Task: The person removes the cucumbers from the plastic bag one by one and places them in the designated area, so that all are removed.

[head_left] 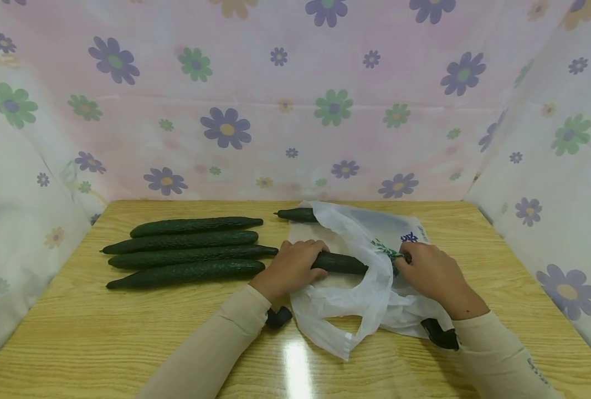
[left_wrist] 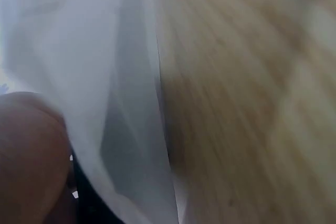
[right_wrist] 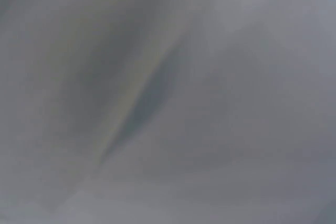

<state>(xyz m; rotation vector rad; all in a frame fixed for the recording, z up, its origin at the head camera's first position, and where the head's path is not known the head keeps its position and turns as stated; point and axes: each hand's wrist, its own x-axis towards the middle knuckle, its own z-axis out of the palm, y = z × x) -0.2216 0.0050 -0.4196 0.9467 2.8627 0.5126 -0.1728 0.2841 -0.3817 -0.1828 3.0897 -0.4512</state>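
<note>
A white plastic bag [head_left: 332, 299] with blue and green print lies spread on the table, its handles toward the front. Across its mouth lies a dark green cucumber [head_left: 342, 263]. My left hand [head_left: 295, 266] grips this cucumber's left end. My right hand [head_left: 432, 274] curls at its right end, where a dark bit shows by the fingers; a bag fold hides the stretch between. Another cucumber [head_left: 297, 215] sticks out of the bag at the back, the rest under the plastic. In the left wrist view, a blurred finger [left_wrist: 31, 156] is beside white film. Blurred plastic [right_wrist: 236, 103] fills the right wrist view.
Several cucumbers [head_left: 185, 255] lie side by side on the left of the wooden table [head_left: 76, 338]. Flowered cloth [head_left: 275, 155] hangs along the back and both sides. Bag film drapes around the black device [head_left: 440, 332] under my right wrist.
</note>
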